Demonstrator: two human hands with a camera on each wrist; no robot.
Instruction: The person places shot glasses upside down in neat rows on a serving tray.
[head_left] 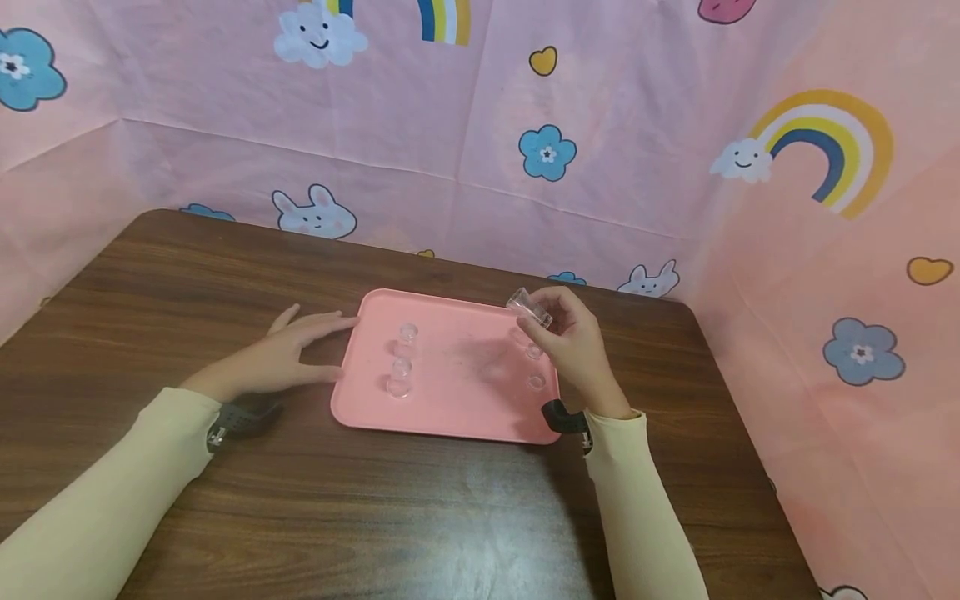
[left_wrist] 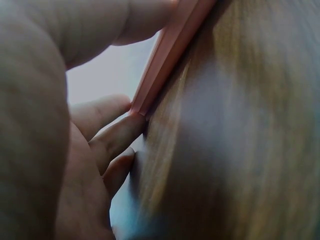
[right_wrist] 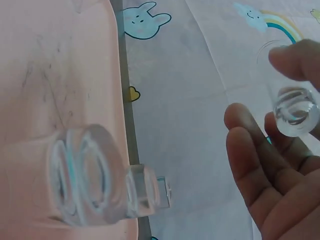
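My right hand (head_left: 573, 343) pinches a small clear glass (head_left: 525, 305) between thumb and fingers, tilted above the far right corner of a pink tray (head_left: 450, 417). In the right wrist view this thick-bottomed glass (right_wrist: 296, 114) is partly covered by the thumb. My left hand (head_left: 273, 357) touches the tray's left edge, its fingers extended; in the left wrist view the fingertips meet the pink rim (left_wrist: 155, 75). Near the tray's left side stand two clear glasses, a front one (head_left: 400, 382) and a rear one (head_left: 407, 342). More clear glass pieces (head_left: 536, 382) stand at the right.
Under the tray is a dark wood-grain table (head_left: 375, 508). A pink patterned cloth (head_left: 420, 125) hangs behind it and along the sides. Dark smudges mark the tray's middle. Black wrist straps (head_left: 564, 418) sit at both sleeves.
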